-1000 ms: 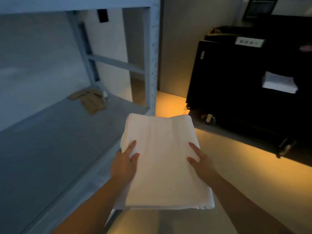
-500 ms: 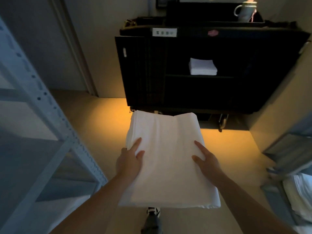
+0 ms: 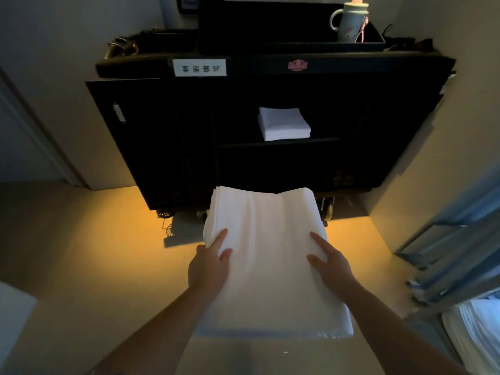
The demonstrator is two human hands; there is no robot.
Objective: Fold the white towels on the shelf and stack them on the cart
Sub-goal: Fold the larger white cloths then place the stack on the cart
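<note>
The left hand (image 3: 209, 267) and the right hand (image 3: 331, 267) carry the wide, flat, folded white towel (image 3: 266, 255) between them at the 6 o'clock part of the view, thumb and forefinger of each lying on top near its side edges; the other fingers are hidden, presumably tucked beneath.

At 12 o'clock stands the tall black housekeeping cart (image 3: 167, 131), its open middle shelf (image 3: 278, 143) facing the person. On that shelf sits a small square stack of folded white cloths (image 3: 284, 124), well apart from the carried towel, whose far edge overlaps the cart's lower front in the picture.

To place it well, I would keep the towel level and supported from below so the layers do not slide, raise it to shelf height, and lead with the far edge. It looks wider than the stack, so setting it beside or squarely over that stack needs care. The likely fault is the near end drooping and the fold opening.

A pale ceramic mug (image 3: 349, 20) at 1 o'clock stands on top of the cart.
</note>
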